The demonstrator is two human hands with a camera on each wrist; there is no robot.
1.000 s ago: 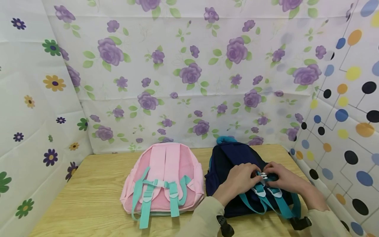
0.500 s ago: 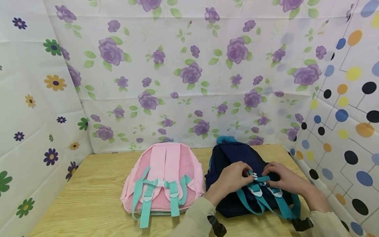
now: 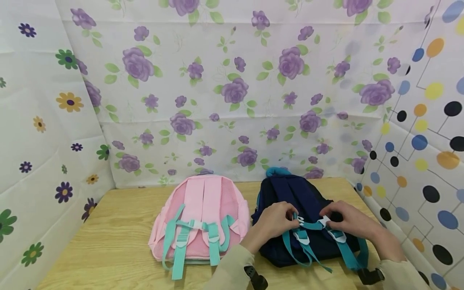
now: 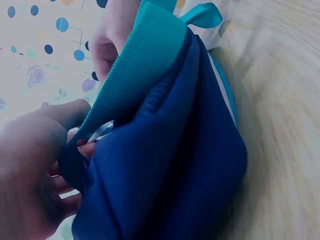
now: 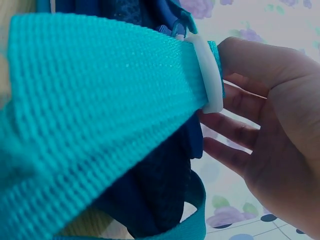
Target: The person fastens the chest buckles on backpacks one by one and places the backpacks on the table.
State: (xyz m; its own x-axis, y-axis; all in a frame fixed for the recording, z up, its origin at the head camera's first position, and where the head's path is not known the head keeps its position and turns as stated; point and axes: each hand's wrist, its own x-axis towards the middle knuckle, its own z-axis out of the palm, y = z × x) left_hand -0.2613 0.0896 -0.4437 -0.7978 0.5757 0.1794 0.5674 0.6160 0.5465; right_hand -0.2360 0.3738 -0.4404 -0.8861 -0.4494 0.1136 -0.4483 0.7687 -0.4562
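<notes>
A navy backpack (image 3: 275,253) lies on the table with its straps upward, at the right of the head view. My left hand (image 3: 275,219) pinches the white pronged buckle half (image 3: 300,220) on its teal chest strap. To the right, my right hand (image 3: 351,219) pinches the white socket half (image 3: 324,220). The two halves are apart, with teal webbing (image 3: 311,226) stretched between them. In the left wrist view, navy fabric and a wide teal strap (image 4: 145,60) partly cover the left fingers. A white strap adjuster (image 5: 207,75) sits by the right fingers in the right wrist view.
A pink backpack (image 3: 203,197) with mint straps, its chest buckle (image 3: 197,224) joined, lies to the left. The wooden table (image 3: 98,237) meets a flowered cloth (image 3: 203,100) behind and a dotted cloth (image 3: 409,193) at the right.
My left hand has moved left with the pronged half, while my right hand stays about where it was. The buckle halves, close together earlier, now have a wider gap between them.
</notes>
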